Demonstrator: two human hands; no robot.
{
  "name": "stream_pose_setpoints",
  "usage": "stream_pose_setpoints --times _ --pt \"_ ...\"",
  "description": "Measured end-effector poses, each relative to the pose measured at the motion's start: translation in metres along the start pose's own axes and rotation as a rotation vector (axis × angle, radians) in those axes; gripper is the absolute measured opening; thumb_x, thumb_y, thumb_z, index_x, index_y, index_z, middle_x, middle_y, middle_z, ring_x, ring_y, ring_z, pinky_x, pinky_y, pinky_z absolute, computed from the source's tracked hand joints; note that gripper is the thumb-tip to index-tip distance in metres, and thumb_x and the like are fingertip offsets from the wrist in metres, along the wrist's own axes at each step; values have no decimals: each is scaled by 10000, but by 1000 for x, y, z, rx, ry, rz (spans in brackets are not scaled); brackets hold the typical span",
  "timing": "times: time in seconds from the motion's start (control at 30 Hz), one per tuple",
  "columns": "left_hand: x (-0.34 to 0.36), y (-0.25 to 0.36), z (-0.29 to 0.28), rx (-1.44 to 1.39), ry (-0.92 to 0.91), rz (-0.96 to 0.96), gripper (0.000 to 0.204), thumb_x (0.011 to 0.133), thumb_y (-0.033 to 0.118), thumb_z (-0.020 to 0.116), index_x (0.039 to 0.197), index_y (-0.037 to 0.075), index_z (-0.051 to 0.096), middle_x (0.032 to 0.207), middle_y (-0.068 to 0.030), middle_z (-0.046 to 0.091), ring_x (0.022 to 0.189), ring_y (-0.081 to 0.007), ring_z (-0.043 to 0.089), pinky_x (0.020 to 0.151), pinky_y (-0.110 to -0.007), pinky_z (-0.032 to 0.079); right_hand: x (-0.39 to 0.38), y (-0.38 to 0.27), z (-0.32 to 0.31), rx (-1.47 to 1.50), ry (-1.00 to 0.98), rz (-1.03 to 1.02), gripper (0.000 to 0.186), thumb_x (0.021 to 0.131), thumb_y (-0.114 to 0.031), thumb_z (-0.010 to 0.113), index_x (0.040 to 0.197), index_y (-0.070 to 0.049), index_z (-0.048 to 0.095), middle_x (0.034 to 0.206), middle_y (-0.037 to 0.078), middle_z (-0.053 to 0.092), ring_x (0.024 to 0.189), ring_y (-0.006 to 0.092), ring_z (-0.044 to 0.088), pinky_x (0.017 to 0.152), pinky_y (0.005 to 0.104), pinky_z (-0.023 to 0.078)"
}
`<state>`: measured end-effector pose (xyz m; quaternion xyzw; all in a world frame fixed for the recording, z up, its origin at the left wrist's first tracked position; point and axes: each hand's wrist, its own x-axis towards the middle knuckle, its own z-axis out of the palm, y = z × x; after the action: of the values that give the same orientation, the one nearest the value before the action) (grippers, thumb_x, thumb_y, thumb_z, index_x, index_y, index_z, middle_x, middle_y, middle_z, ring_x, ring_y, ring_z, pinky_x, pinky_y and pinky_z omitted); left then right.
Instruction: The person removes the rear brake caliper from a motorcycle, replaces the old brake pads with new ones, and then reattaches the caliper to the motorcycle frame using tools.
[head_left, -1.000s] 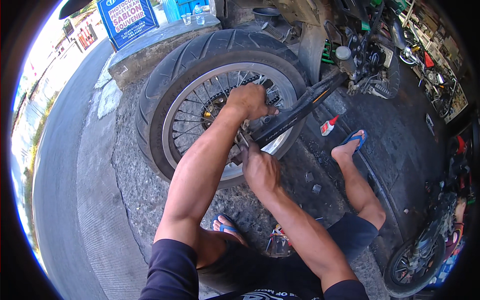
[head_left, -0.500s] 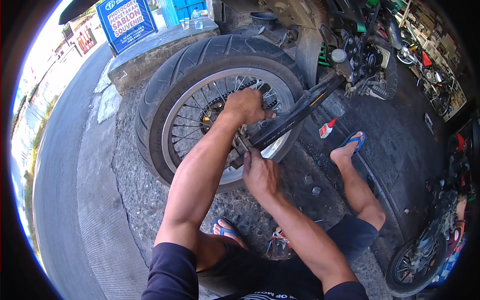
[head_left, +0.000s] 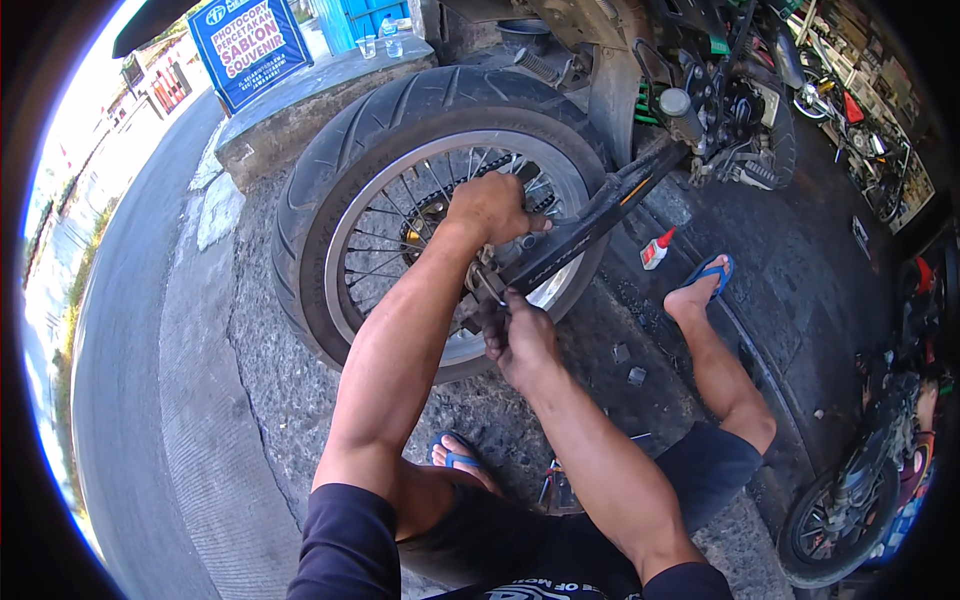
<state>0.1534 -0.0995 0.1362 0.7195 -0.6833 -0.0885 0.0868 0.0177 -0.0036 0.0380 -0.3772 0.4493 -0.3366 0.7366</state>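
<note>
Rough concrete [head_left: 280,390] spreads under the work, with a grey road [head_left: 120,390] along the left. A motorcycle [head_left: 610,60] fills the upper middle, its spoked rear wheel [head_left: 345,165] nearest the person. Behind the wheel stands a blue sign [head_left: 250,55] printed in white and pink lines. Across the wheel runs a black swingarm [head_left: 570,245] with pale lettering; white lettering also marks the dark shirt [head_left: 545,590]. The left hand [head_left: 490,207] is bent over near the hub, thumb on the swingarm; what its hidden fingers do, I cannot tell. The right hand [head_left: 525,340] has curled, blackened fingers. A white-and-red bottle [head_left: 657,250] stands on the ground to the right. Smallest, a slim metal rod [head_left: 490,283] is pinched between right thumb and fingers, beside the swingarm's rear end.
</note>
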Motion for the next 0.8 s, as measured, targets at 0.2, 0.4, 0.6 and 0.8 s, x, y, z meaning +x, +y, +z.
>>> stream_pose_setpoints --times 0.2,0.4,0.6,0.8 --pt "0 1 0 -5 10 -2 619 780 618 765 997 39 801 986 -231 749 987 -389 725 885 -478 562 -18 -6 -10 -1034 213 -899 254 1010 -232 592 1058 1 685 840 189 722 846 429 707 780 494 549" --pt "-2 0 1 -21 17 11 613 769 612 772 998 44 801 975 -218 753 970 -383 730 870 -475 566 -10 -5 25 -480 117 -240 311 1040 -195 493 1204 30 631 761 195 722 761 336 726 705 421 556" --pt "-2 1 0 -49 9 0 608 761 618 772 1000 60 807 979 -219 752 979 -379 729 869 -469 568 -10 -1 9 -1078 256 -1190 398 1077 -306 501 1190 57 619 711 228 694 632 399 688 647 447 541" --pt "-3 4 -3 -35 -37 -26 612 787 610 777 998 35 795 1096 -217 745 1067 -373 715 934 -462 564 -12 -11 17 -295 105 -127 432 1060 -339 543 848 4 695 665 190 686 616 383 685 622 434 522"
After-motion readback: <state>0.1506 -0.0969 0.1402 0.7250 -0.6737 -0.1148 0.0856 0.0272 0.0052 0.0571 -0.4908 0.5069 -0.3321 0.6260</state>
